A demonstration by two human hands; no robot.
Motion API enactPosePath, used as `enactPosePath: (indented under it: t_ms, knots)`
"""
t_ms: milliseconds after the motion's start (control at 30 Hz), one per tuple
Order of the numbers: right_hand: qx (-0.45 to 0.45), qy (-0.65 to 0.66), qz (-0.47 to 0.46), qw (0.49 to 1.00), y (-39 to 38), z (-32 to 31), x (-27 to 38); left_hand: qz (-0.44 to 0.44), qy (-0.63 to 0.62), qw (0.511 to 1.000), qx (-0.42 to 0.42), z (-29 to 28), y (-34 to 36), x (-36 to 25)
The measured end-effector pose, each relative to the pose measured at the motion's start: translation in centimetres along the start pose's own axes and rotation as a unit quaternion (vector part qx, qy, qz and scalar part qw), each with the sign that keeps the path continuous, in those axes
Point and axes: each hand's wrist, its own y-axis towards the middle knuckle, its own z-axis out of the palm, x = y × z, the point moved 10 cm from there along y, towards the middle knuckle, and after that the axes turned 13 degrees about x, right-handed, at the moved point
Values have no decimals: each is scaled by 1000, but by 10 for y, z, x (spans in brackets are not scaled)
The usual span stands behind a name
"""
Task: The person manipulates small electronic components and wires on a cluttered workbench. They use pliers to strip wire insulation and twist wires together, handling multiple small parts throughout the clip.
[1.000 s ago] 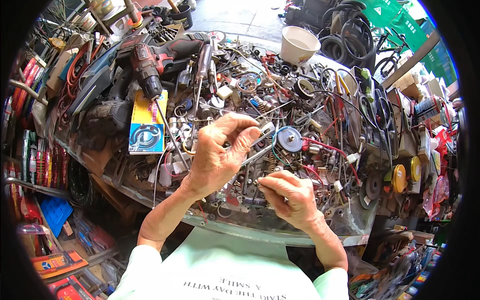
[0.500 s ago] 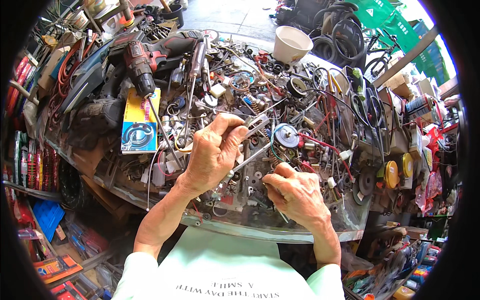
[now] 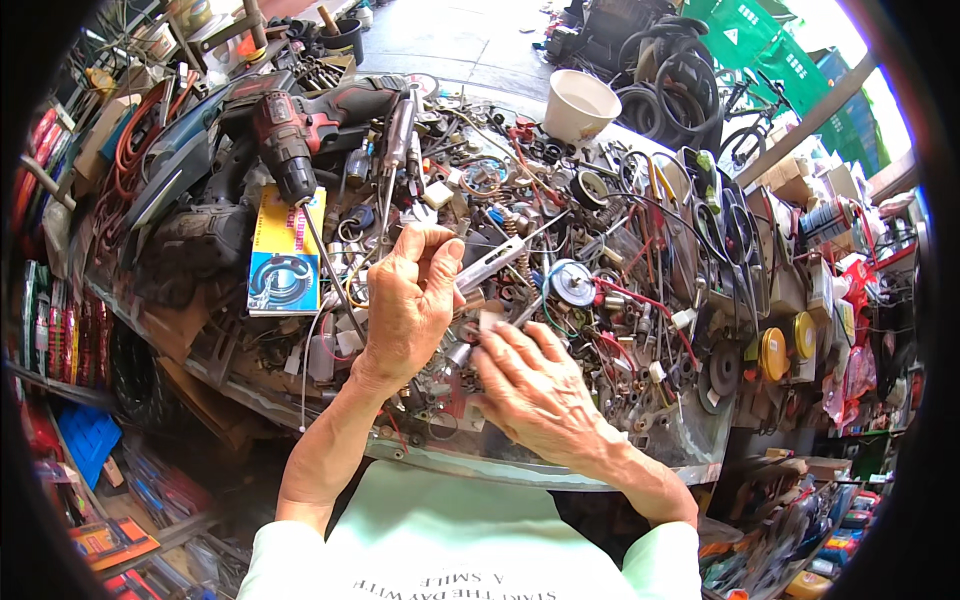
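Between the thumb and fingers of my left hand (image 3: 412, 300), closed in a pinch, is a narrow slotted metal piece (image 3: 492, 262), its free end pointing up and right. My right hand (image 3: 540, 395) reaches low over the loose parts, back up, fingers stretched out toward the left. A small pale piece (image 3: 489, 321), blurred, lies at its fingertips; whether they touch it I cannot tell. Just beyond the right hand is a round white disc (image 3: 572, 283) among wires, springs, nuts and metal bits.
A red and black cordless drill (image 3: 288, 135) and a yellow and blue box (image 3: 285, 262) lie at the left, with a screwdriver (image 3: 398, 135) beside them. At the back stands a white bucket (image 3: 582, 103). Yellow round tins (image 3: 773, 350) hang off the right side. The table's front edge (image 3: 480, 472) is near me.
My right hand has moved left, and its curled fingers have stretched out. My left hand has shifted slightly left, still holding the slotted metal piece, which now shows more of its length.
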Motion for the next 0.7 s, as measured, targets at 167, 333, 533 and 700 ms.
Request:
enactPosePath:
  t_ms: [167, 333, 533, 700]
  knots:
    - [0, -12, 9, 1000, -15, -1, -12, 14, 73, 996, -41, -14, 1, 5]
    - [9, 7, 28, 1000, -7, -8, -11, 17, 118, 992, -51, -21, 5, 13]
    - [4, 64, -2, 998, 22, -8, -6, 19, 111, 993, -48, -18, 6, 14]
    - [-30, 31, 14, 999, 43, 1, -11, 21, 84, 994, -65, -24, 6, 10]
